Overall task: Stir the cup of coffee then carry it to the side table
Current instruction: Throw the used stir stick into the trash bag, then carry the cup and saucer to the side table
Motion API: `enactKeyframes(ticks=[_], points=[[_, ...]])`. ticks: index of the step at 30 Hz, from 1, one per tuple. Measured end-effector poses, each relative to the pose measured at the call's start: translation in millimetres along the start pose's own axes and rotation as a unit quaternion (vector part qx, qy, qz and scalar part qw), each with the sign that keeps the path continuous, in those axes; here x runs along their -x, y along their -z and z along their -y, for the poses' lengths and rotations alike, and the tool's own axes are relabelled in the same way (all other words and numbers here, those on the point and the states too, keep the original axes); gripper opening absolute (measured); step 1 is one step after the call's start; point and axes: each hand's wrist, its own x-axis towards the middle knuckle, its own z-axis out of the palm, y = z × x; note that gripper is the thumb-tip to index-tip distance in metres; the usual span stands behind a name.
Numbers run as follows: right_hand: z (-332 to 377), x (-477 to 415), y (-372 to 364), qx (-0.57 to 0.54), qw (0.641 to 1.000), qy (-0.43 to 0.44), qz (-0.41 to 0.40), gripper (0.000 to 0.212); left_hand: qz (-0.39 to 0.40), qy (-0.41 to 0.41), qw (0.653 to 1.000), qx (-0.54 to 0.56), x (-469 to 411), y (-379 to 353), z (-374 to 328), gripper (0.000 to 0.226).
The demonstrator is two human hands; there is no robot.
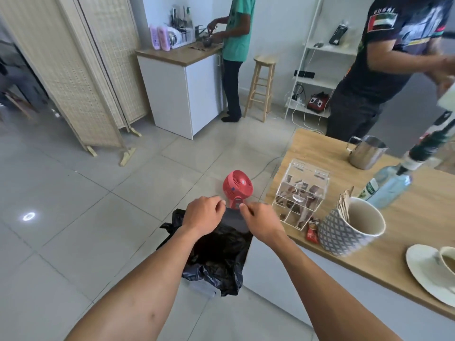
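Left hand [202, 212] and right hand [260, 220] curled, fingertips close over black bin liner [216, 254], perhaps discarding something small; coffee cup [446, 263] waits unstirred on counter [413, 232].

One head-mounted wide-angle view only; no second view shares the scene. It looks forward and down from standing height. Both forearms enter from the bottom edge, close to the lens. The floor [73, 217] fills the left and centre; a counter [406, 230] runs along the right edge. Far walls bend with lens distortion.
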Motion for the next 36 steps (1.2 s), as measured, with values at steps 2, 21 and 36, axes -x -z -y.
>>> enactKeyframes(ticks=[2, 21, 36], points=[[-4.5, 17.4, 20.2, -0.006, 1.000, 0.014, -0.016, 0.047, -0.014, -0.007, 1.000, -0.009, 7.9, 5.6, -23.9, 0.034], [-115.8, 182.3, 189.3, -0.017, 0.978, -0.032, -0.206, 0.049, -0.083, -0.179, 0.979, 0.052, 60.5, -0.6, -247.4, 0.039], [-235.6, 322.0, 257.4, 0.045, 0.948, -0.149, -0.278, 0.050, 0.015, -0.249, 0.962, 0.110, 115.7, -82.3, -408.7, 0.038]])
